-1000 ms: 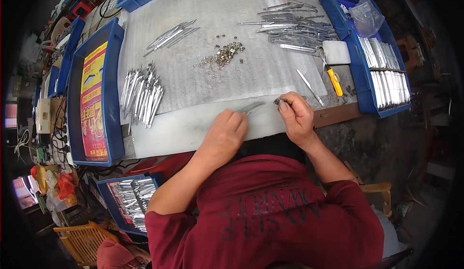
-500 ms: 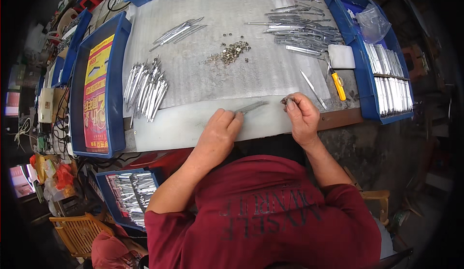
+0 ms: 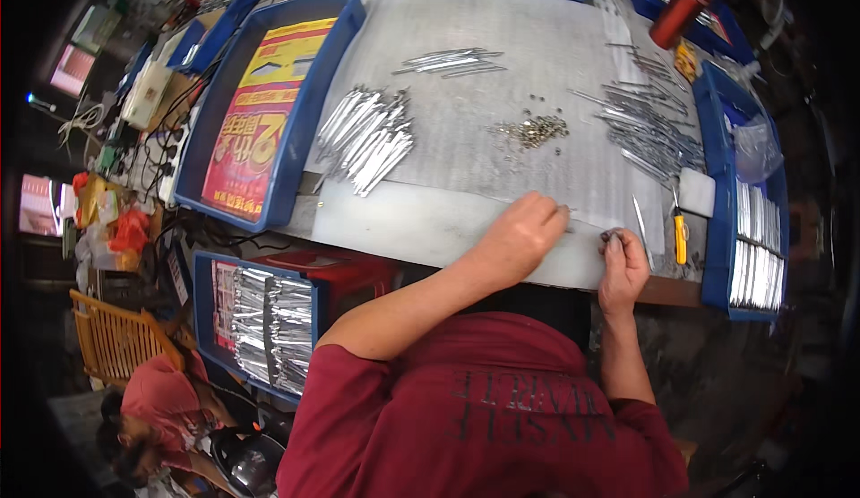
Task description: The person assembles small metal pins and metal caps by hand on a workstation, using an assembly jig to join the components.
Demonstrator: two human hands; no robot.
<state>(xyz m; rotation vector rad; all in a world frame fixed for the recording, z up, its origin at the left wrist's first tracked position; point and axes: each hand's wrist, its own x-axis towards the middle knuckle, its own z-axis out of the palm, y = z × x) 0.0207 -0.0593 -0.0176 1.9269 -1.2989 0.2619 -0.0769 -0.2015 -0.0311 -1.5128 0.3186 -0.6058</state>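
My left hand (image 3: 528, 229) is closed in a pinch above the near edge of the table, its back turned up. Whatever its fingertips hold is too small to make out. Close by on the right, my right hand (image 3: 624, 274) has thumb and fingers pressed together around something small and dark that I cannot name. Beyond both hands lies a heap of small brass-coloured round parts (image 3: 537, 131) on a white foam sheet (image 3: 475, 153). Thin silver metal strips (image 3: 367, 140) are piled to the left, and darker grey strips (image 3: 654, 126) to the right.
A screwdriver with a yellow handle (image 3: 681, 240) and a thin metal blade (image 3: 642, 229) lie right of my right hand. Blue trays (image 3: 269, 220) flank the work surface. A white block (image 3: 696, 192) and a red cylinder (image 3: 678, 12) stand right. Another person (image 3: 161, 399) sits lower left.
The view has swung, so the table appears farther right. My left hand has come closer to my right hand, and the thin strips seen beside it are no longer visible. My right hand keeps its pinch.
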